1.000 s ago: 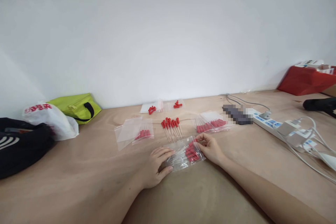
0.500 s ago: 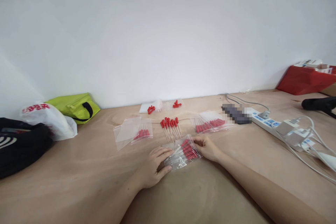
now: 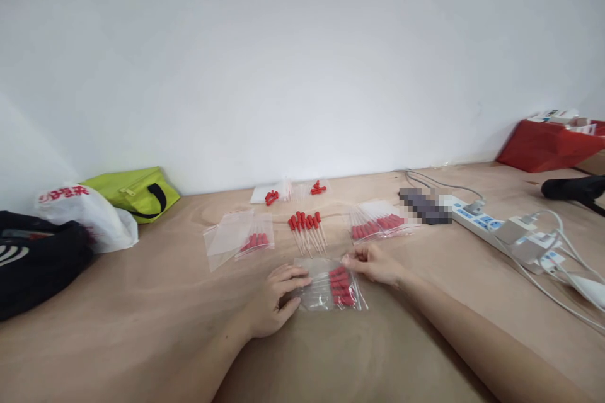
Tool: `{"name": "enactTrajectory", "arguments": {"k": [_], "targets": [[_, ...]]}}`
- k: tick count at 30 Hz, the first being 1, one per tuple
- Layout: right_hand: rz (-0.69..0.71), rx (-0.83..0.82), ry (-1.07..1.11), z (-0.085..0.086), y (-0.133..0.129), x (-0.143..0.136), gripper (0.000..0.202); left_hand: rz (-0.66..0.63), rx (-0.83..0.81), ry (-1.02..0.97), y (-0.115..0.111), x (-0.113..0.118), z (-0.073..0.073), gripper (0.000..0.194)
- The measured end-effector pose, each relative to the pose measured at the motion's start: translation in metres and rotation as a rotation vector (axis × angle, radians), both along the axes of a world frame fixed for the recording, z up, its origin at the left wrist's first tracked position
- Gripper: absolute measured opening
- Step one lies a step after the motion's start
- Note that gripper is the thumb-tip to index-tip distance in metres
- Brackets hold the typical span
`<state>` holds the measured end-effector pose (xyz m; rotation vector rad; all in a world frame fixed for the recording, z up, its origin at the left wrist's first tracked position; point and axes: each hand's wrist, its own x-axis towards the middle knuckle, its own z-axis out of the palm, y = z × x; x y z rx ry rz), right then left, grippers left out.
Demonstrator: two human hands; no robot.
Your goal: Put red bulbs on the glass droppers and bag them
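A clear zip bag [image 3: 317, 295] lies on the table, with several red-bulbed droppers [image 3: 341, 286] side by side in it, their bulbs at the right end. The thumb and fingers of my right hand [image 3: 375, 264] pinch the bag's upper right corner. My left hand [image 3: 278, 299] rests at its left end, fingers stretched over the edge and thumb apart. Just beyond, several loose droppers [image 3: 307, 230] fan out, bulbs away from me. Another bag of droppers [image 3: 258, 239] lies to the left, and more bagged droppers [image 3: 378, 225] are to the right.
Loose red bulbs [image 3: 271, 197] lie on bags near the wall, with more red bulbs [image 3: 318, 187] beside them. On the right are a pixelated dark phone [image 3: 425, 206] and a power strip [image 3: 477, 217] with cables. Bags, including a green pouch [image 3: 137, 192], stand left.
The zip bag has turned from tilted to nearly level and dropped slightly toward me. My right hand has shifted a little; my left thumb has drawn back from the bag.
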<state>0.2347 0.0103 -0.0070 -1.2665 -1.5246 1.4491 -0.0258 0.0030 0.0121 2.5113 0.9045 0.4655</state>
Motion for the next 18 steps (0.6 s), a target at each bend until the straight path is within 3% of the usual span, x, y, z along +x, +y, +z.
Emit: {"name": "enactTrajectory", "arguments": {"k": [6, 10, 14, 16, 18], "targets": [[-0.098, 0.05, 0.111, -0.013, -0.005, -0.01, 0.039, 0.05, -0.033, -0.032, -0.001, -0.001, -0.001, 0.041], [-0.096, 0.062, 0.277, -0.011, -0.008, -0.01, 0.043, 0.162, -0.126, -0.185, 0.001, -0.003, -0.007, 0.047], [-0.123, 0.072, 0.441, -0.011, -0.006, -0.013, 0.04, 0.448, -0.464, -0.632, 0.004, 0.003, -0.013, 0.059], [-0.157, 0.067, 0.524, -0.013, -0.006, -0.016, 0.039, 0.622, -0.719, -0.842, 0.002, 0.011, -0.01, 0.05], [-0.186, 0.04, 0.578, -0.014, -0.007, -0.022, 0.04, 0.665, -0.951, -0.942, -0.004, 0.021, -0.005, 0.03]]}}
